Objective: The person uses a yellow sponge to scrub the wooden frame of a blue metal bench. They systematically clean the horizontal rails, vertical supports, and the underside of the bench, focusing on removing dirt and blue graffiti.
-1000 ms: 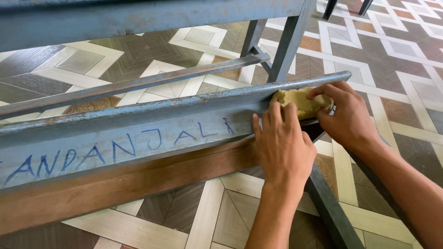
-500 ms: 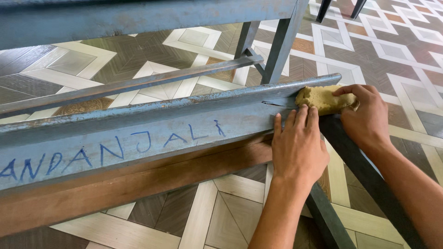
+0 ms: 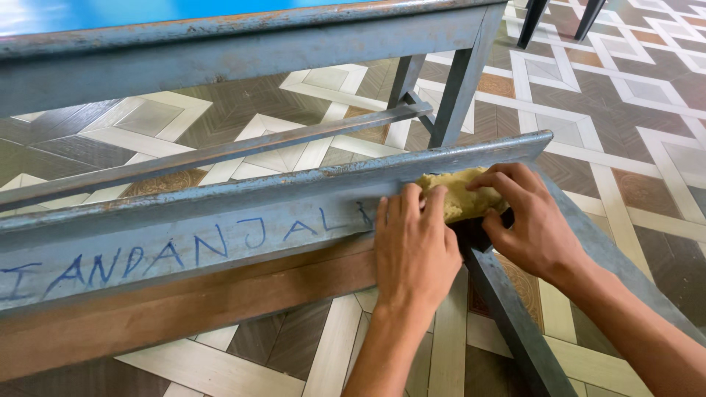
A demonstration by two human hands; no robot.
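A yellowish sponge [image 3: 450, 192] is pressed against the face of a blue-painted metal rail [image 3: 220, 228] that carries blue handwriting. My right hand [image 3: 526, 224] grips the sponge from the right, thumb under it. My left hand [image 3: 415, 246] lies flat on the rail just left of the sponge, fingertips touching the sponge's edge and the last written letter. A brown wooden board [image 3: 184, 305] runs below the rail.
A second blue bar [image 3: 220, 151] and a higher blue frame beam [image 3: 243, 44] run behind the rail. Blue legs [image 3: 460, 81] stand at the right, and another leg [image 3: 515, 331] slants down under my hands. The floor [image 3: 632, 95] is patterned tile.
Both hands and the sponge slid right toward the rail's end, then came back left along the rail; the sponge now sits near the end of the writing.
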